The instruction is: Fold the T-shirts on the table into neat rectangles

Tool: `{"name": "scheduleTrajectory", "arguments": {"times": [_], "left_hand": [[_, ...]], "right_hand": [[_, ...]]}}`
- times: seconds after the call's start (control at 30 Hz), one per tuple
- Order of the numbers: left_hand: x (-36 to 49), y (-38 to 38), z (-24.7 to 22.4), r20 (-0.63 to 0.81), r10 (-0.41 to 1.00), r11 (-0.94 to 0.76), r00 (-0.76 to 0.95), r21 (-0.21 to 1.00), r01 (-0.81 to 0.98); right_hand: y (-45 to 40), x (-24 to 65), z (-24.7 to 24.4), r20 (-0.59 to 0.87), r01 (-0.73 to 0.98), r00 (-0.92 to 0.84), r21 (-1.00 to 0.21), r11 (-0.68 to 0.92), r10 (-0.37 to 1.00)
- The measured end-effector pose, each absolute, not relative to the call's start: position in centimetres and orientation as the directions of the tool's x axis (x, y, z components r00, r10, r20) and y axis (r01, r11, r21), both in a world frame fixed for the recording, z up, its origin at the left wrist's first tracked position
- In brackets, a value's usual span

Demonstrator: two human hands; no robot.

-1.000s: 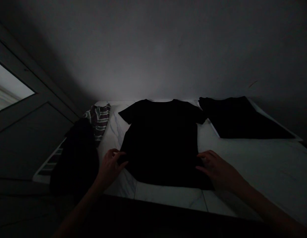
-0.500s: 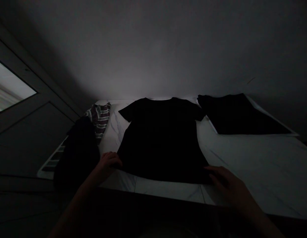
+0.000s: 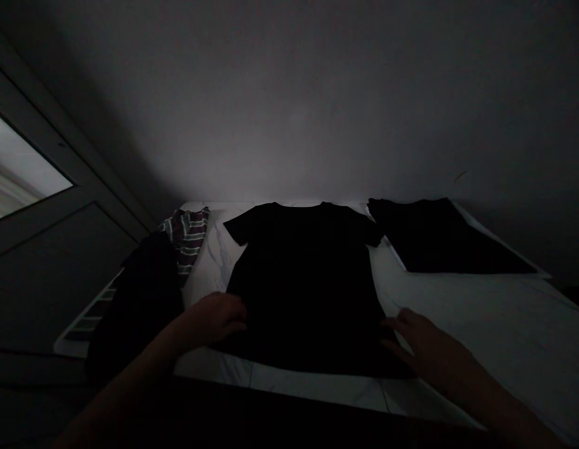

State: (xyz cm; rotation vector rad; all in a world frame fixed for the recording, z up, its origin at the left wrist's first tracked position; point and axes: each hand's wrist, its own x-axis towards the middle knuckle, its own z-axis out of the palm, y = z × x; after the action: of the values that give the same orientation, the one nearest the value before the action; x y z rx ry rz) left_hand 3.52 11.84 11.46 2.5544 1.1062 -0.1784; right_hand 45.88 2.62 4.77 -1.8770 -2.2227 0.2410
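Note:
A black short-sleeved T-shirt (image 3: 303, 287) lies spread flat on the white marbled surface, with its neck toward the wall and its hem toward me. My left hand (image 3: 221, 317) is over the shirt's lower left side, its fingers bent and the thumb slightly apart. At the lower right side is my right hand (image 3: 417, 340), with thumb and forefinger apart over the shirt's edge. Dim light hides whether the fingertips touch the cloth.
Left of the shirt, a dark garment (image 3: 134, 305) lies over striped clothing (image 3: 191, 237). Dark folded cloth (image 3: 448, 240) with a white edge lies at the right. A grey wall (image 3: 289, 112) stands behind, and a panelled door (image 3: 60, 249) at the left.
Both hands have left the hem corners and moved up along the shirt's sides, the left one also inward. My right thumb and forefinger have parted. The view has tilted upward slightly.

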Motion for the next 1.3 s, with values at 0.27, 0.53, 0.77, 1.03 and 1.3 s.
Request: {"name": "scheduleTrajectory", "arguments": {"times": [0.27, 0.53, 0.77, 1.03, 1.3], "left_hand": [[17.7, 21.4, 4.9, 0.207, 0.792, -0.597, 0.575, 0.060, 0.800], [4.6, 18.1, -0.2, 0.243, 0.881, -0.430, 0.406, 0.056, 0.901], [5.3, 24.6, 7.9, 0.153, 0.972, -0.202, 0.176, 0.178, 0.963], [5.3, 36.6, 8.5, 0.105, 0.952, 0.258, -0.289, 0.240, 0.936], [2.0, 40.5, 6.0, 0.058, 0.937, 0.318, -0.345, 0.275, 0.907]], "right_hand": [[16.7, 36.5, 2.7, 0.197, 0.964, -0.167, -0.173, 0.201, 0.966], [15.5, 47.7, -2.7, 0.121, 0.993, -0.094, -0.057, 0.102, 0.988], [26.0, 37.6, 5.3, 0.106, 0.939, -0.294, -0.153, 0.308, 0.950], [36.2, 26.3, 5.5, 0.093, 0.966, -0.137, -0.209, 0.154, 0.986], [36.6, 27.7, 0.4, 0.053, 0.988, -0.055, -0.139, 0.062, 0.997]]}}
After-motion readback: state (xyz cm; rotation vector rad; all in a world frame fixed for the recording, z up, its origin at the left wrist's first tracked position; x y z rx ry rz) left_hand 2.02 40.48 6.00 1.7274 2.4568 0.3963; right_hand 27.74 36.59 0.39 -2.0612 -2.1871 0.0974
